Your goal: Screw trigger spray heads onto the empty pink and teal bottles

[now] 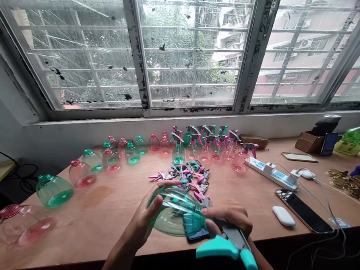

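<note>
My left hand (pixel 145 217) wraps around a clear green plastic bottle (pixel 173 212) held on its side above the table's front edge. My right hand (pixel 230 220) grips the teal and grey spray trigger head (pixel 229 246) at the bottle's neck; the trigger points toward me. Just beyond the bottle lies a pile of loose pink, teal and grey spray heads (pixel 188 177).
On the wooden table (pixel 111 203), empty green and pink bottles (pixel 54 190) trail from the left to the back wall, next to finished bottles with triggers (pixel 209 146). A power strip (pixel 270 171), phones (pixel 304 210), a white case (pixel 284 216), cables and coins lie right.
</note>
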{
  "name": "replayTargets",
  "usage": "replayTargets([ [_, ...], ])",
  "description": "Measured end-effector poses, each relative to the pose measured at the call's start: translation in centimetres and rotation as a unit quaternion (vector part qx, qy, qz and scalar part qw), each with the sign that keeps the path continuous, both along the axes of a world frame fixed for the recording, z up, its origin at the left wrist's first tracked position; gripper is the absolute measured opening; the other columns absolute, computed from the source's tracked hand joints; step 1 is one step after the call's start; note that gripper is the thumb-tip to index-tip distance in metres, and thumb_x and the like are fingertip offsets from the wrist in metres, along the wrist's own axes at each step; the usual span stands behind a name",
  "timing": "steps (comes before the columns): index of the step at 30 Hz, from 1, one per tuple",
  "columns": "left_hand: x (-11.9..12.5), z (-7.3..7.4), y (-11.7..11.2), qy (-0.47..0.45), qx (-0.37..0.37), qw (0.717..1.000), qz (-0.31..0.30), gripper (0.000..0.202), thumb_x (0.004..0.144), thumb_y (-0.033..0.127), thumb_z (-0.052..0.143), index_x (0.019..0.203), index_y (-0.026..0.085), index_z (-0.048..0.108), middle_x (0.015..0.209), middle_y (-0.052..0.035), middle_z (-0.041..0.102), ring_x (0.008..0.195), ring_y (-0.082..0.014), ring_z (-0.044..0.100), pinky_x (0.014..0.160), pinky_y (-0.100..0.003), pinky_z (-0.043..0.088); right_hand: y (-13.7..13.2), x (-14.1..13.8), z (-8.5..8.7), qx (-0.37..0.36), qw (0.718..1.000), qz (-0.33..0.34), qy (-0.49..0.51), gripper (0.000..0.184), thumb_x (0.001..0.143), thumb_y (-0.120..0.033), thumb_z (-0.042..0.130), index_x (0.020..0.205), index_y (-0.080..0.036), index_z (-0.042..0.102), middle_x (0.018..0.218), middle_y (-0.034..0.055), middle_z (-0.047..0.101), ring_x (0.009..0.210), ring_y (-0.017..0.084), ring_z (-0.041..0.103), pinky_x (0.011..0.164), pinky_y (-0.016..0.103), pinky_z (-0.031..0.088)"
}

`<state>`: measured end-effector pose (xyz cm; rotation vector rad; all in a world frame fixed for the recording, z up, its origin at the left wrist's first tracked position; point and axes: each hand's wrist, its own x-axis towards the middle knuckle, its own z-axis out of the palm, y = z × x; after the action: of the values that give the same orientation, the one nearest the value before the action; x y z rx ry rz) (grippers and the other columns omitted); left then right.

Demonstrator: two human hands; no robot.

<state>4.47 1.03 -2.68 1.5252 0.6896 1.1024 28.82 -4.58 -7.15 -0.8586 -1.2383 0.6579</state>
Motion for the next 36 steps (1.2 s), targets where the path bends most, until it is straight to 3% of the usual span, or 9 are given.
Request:
replayTargets([
  [4,0.5,-0.2,-0.2,0.007,0.032,0.994,0.104,0.058,0.089,0.071,0.079,0.119,0.022,0.076,0.122,-0.0134,0.078,0.110,-0.0342,0.077,0.097,-0.043,0.061,2.1,-2.1,-0.8,-0.023,0.998,-0.019,0.047,0.011,0.079,-0.033,0.095,0.076,-0.029,0.085,0.063,0.0011,0.079,0.054,0.022,0.070,0.057,0.034,0.058],
  [10,1.2,-1.4,-0.1,0.031,0.229,0.957,0.175,0.047,0.083,0.034,0.094,0.123,0.024,0.070,0.129,-0.0110,0.068,0.132,-0.0323,0.064,0.115,-0.047,0.053,5.7,-3.3,-1.8,-0.099,0.983,0.048,0.149,0.042,0.091,-0.059,0.077,0.075,-0.025,0.057,0.050,-0.0121,0.047,0.033,0.006,0.023,0.029,0.019,0.029],
  [16,1.8,-1.5,-0.2,0.014,0.184,0.967,0.177,0.035,0.098,0.049,0.078,0.121,0.024,0.073,0.132,-0.0120,0.069,0.131,-0.0331,0.066,0.111,-0.046,0.056,4.8,-0.7,-1.0,-0.075,0.989,0.057,0.115,0.034,0.084,-0.052,0.090,0.078,-0.022,0.075,0.066,-0.0027,0.066,0.050,0.015,0.058,0.044,0.026,0.053],
  [19,2.1,-1.0,-0.6,0.007,0.127,0.975,0.184,0.035,0.111,0.050,0.056,0.117,0.022,0.077,0.130,-0.0115,0.074,0.127,-0.0321,0.070,0.105,-0.042,0.058,3.5,0.3,0.0,-0.052,0.994,0.055,0.083,0.035,0.062,-0.039,0.107,0.085,-0.023,0.086,0.082,0.0033,0.076,0.076,0.025,0.071,0.061,0.033,0.063],
  [21,2.2,-0.8,-0.7,0.000,0.102,0.977,0.186,0.038,0.112,0.050,0.052,0.115,0.021,0.077,0.124,-0.0111,0.077,0.118,-0.0315,0.074,0.096,-0.040,0.060,2.8,0.4,0.3,-0.058,0.994,0.063,0.067,0.043,0.050,-0.029,0.112,0.086,-0.022,0.088,0.082,0.0037,0.076,0.074,0.025,0.070,0.059,0.032,0.061],
  [23,2.3,-0.7,-0.8,-0.010,0.097,0.975,0.198,0.039,0.112,0.050,0.051,0.116,0.021,0.076,0.123,-0.0105,0.078,0.113,-0.0307,0.075,0.091,-0.039,0.061,2.6,0.0,0.2,-0.069,0.993,0.072,0.067,0.040,0.056,-0.031,0.111,0.088,-0.021,0.088,0.075,0.0012,0.073,0.065,0.020,0.064,0.055,0.030,0.058],
  [26,2.4,-1.1,-1.0,-0.019,0.123,0.966,0.227,0.037,0.110,0.052,0.055,0.117,0.022,0.075,0.123,-0.0096,0.077,0.117,-0.0307,0.073,0.095,-0.038,0.060,3.0,-1.3,-0.6,-0.085,0.988,0.085,0.093,0.038,0.074,-0.049,0.101,0.092,-0.022,0.081,0.064,-0.0042,0.062,0.054,0.015,0.055,0.051,0.028,0.053],
  [30,2.4,-2.3,-1.3,-0.015,0.201,0.948,0.247,0.036,0.109,0.054,0.059,0.121,0.023,0.073,0.127,-0.0110,0.073,0.132,-0.0335,0.066,0.110,-0.045,0.055,3.7,-2.4,-1.3,-0.104,0.983,0.094,0.119,0.052,0.079,-0.071,0.089,0.091,-0.024,0.070,0.057,-0.0109,0.043,0.045,0.010,0.036,0.042,0.024,0.040],
  [36,2.7,-3.6,-0.2,0.054,0.275,0.939,0.197,0.056,0.104,0.065,0.063,0.145,0.028,0.061,0.154,-0.0153,0.062,0.148,-0.0368,0.059,0.117,-0.053,0.054,3.9,1.8,0.2,-0.128,0.991,0.030,0.036,0.055,0.075,-0.070,0.092,0.077,-0.020,0.071,0.057,-0.0078,0.046,0.049,0.012,0.040,0.048,0.028,0.038],
])
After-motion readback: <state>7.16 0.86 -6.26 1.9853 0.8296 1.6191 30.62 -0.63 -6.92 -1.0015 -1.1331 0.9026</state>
